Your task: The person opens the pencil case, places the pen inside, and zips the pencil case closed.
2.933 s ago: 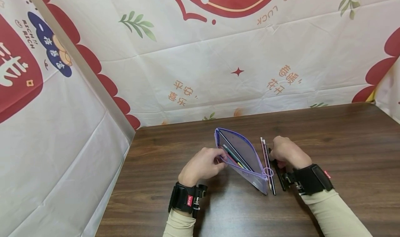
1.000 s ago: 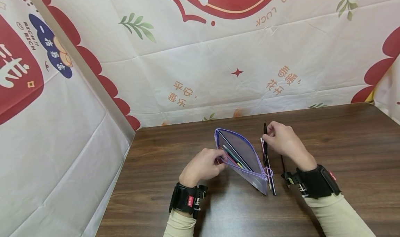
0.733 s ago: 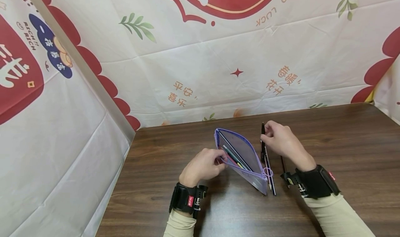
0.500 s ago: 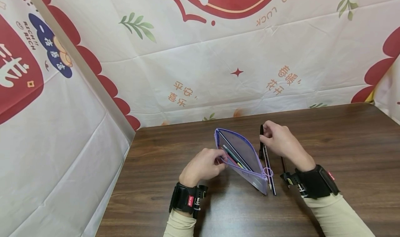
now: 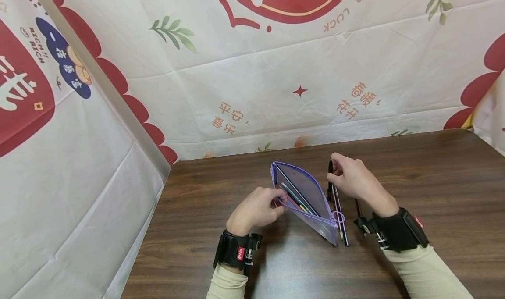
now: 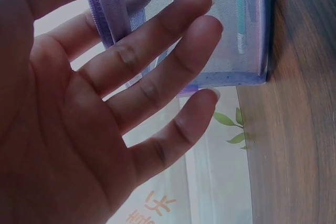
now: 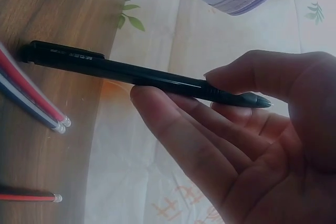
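Dark wood-grain bench (image 5: 177, 250) meets a white printed cloth (image 5: 268, 66) hung behind it. On the bench, the left hand (image 5: 254, 208) pinches the zipped edge of a purple mesh pouch (image 5: 325, 229) between thumb and forefinger, its other three fingers loosely extended and apart. The right hand (image 5: 357, 180) pinches a black pen (image 5: 329, 187) near its writing tip, thumb on one side and fingers on the other; the clip end points down toward the bench. Whether that end touches the wood is hard to tell.

Between the two hands, the pouch stands with its mouth gaping, several slim writing tools (image 5: 291, 193) slanting inside, one green and one dark among them. A thin purple loop (image 5: 338, 217) sits at the pouch's near corner. Just beside that corner, a red-pink pencil (image 7: 31, 88) and a dark pencil (image 7: 26, 104) lie side by side. Another pencil, red and black (image 7: 29, 198), lies apart from them, partly hidden under the right wrist in the head view.

Black straps (image 5: 232, 250) circle both wrists, above pale sleeves (image 5: 226, 283). Farther left, a grey post (image 5: 118, 101) slants beside a second printed cloth (image 5: 59, 180).
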Demonstrator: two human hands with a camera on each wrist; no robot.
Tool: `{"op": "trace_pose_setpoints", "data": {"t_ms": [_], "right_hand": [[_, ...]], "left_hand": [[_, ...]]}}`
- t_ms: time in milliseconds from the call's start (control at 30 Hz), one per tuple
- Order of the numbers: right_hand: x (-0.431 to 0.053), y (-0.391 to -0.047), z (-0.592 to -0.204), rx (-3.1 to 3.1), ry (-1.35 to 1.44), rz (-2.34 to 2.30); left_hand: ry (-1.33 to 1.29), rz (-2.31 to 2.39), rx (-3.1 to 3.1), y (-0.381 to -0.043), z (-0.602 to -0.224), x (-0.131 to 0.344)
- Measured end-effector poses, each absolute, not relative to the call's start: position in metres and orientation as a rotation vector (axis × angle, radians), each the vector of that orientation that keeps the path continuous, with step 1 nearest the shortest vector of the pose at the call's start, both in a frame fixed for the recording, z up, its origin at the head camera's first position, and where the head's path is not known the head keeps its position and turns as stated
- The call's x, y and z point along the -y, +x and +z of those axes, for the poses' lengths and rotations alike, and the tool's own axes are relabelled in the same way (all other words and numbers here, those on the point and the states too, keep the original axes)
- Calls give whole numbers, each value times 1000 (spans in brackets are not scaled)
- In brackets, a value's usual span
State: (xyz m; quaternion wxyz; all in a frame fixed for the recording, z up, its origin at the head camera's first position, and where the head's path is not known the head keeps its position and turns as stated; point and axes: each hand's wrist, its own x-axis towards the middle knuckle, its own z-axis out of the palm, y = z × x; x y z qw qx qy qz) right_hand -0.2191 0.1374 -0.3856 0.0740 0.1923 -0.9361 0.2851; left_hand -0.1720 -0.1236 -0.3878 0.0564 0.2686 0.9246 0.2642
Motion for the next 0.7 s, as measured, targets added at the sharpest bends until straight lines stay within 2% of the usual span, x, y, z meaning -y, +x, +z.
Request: {"op": "trace_pose_setpoints", "data": {"t_ms": [700], "right_hand": [[-138, -215, -382, 2903, 563, 866]], "left_hand": [[827, 804, -2809, -171, -390, 123]]}}
